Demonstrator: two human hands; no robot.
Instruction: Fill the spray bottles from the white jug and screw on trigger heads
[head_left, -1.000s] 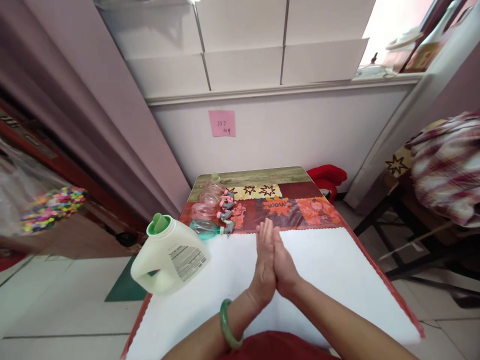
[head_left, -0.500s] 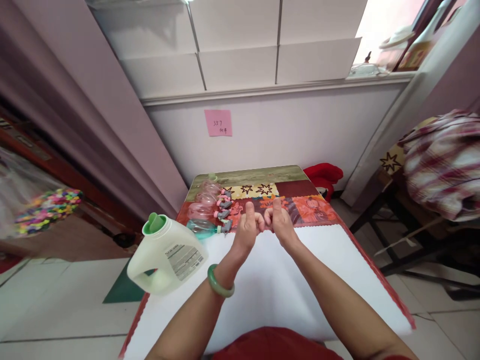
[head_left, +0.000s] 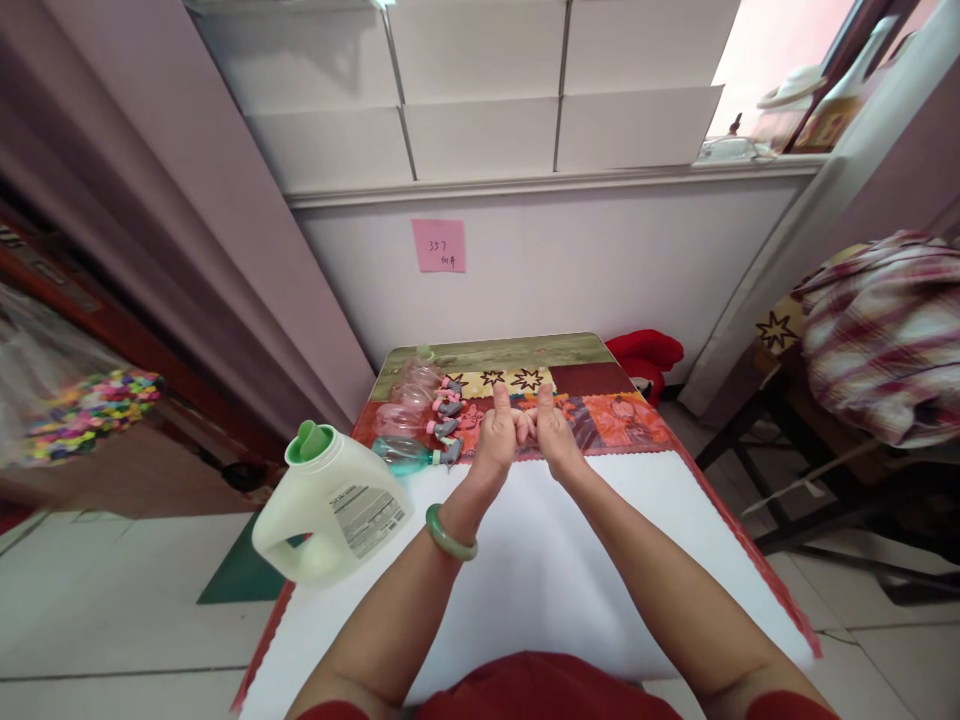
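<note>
I see both hands over the far edge of the white sheet [head_left: 570, 560]. The left hand [head_left: 496, 440] and right hand [head_left: 553, 437] are curled into fists with thumbs up, knuckles touching, and neither holds anything. The nearest things are the bottles [head_left: 420, 415], small spray ones lying on their sides in a row just left of the left hand.

My main worry is the jug [head_left: 330, 505]. It sits at the desk's left edge and seems to hang partly over it, near the left forearm, so an outward sweep of that arm could tip it to the floor. The bottles, being on their sides, would likely roll if nudged. The bangle [head_left: 450, 533] could also catch the sheet and drag it.

The desk [head_left: 510, 352] shows bare wood at the back, then a patterned cloth [head_left: 622, 420], then the sheet. Behind it is a pale wall with a pink note [head_left: 438, 245] and white boxes [head_left: 480, 130] above. A curtain [head_left: 187, 200] hangs on the left, and a plaid bundle [head_left: 877, 330] lies on the right.
</note>
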